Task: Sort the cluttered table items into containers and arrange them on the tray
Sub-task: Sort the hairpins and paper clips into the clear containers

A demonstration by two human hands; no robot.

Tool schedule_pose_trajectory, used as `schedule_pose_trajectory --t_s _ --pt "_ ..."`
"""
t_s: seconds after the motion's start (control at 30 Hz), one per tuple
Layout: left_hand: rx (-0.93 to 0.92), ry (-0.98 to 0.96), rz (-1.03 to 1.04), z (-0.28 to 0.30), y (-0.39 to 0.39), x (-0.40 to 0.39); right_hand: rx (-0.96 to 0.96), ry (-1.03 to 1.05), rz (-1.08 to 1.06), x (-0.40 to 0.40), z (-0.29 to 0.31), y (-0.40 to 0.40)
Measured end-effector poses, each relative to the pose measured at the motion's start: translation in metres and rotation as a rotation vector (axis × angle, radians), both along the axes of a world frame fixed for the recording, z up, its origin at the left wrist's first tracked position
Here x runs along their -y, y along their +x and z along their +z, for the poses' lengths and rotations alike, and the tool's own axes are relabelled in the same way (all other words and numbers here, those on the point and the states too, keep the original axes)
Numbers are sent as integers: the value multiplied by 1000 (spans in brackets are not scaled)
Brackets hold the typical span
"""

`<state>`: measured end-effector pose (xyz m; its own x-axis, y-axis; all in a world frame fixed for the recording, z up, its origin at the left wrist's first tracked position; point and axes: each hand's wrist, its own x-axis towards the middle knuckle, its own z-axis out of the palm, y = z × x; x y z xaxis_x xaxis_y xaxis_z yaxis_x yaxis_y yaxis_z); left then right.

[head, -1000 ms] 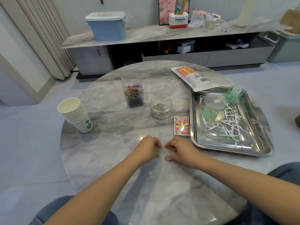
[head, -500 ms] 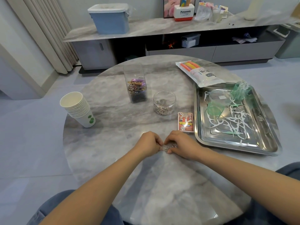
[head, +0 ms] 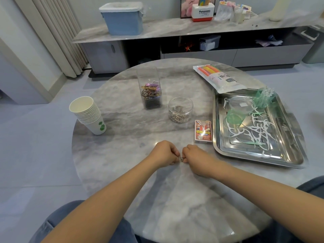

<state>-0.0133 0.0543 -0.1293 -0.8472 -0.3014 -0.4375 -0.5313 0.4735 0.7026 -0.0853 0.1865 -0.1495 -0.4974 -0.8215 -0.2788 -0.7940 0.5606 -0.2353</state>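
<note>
I see both hands curled knuckle to knuckle at the table's 6 o'clock: left hand (head: 165,153) and right hand (head: 196,157) pinch a small clump of paper clips (head: 181,159) between them. Round grey marble table (head: 122,155). Round clip jar (head: 180,109) at centre, tall clear box (head: 151,88) at 11, paper cup stack (head: 88,114) at 9, steel tray (head: 287,155) at 3, card box (head: 203,131) just beside it. Low marble-topped cabinet (head: 175,28) along the far wall, blue bin (head: 122,19) on top.

A home living room.
A long low marble-topped media cabinet (head: 175,28) lines the wall beside pale pleated curtains (head: 52,35), behind a round grey marble worktop (head: 122,137).
</note>
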Motion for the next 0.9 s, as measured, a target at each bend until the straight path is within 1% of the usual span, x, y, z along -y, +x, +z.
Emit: schedule_pose_trajectory --t_s 0.07,0.2,0.27,0.37,0.5,0.6,0.7,0.83,0.9 --pt "-15 -25 1 0 -1 1 40 5 -21 0 1 -2" --pt "-43 -97 -29 -3 -3 5 169 13 -135 -2 16 -13" --pt "-59 -133 -64 -5 -3 5 191 25 -170 -5 28 -18" --pt "-71 -208 -154 -7 -3 -1 188 52 -175 -9 39 -23" --pt "-46 -398 -340 -11 -7 -7 182 94 -183 -15 42 -21" --pt "-46 -478 -449 -12 -7 -8 186 94 -189 -18 44 -20" --pt "-72 -451 -469 -10 -5 -13 198 77 -206 -21 46 -21" --pt "-165 -285 -374 -5 -4 -25 179 60 -207 -25 47 -24" --pt "-186 -246 -356 -8 -3 -29 180 57 -213 -26 45 -25"
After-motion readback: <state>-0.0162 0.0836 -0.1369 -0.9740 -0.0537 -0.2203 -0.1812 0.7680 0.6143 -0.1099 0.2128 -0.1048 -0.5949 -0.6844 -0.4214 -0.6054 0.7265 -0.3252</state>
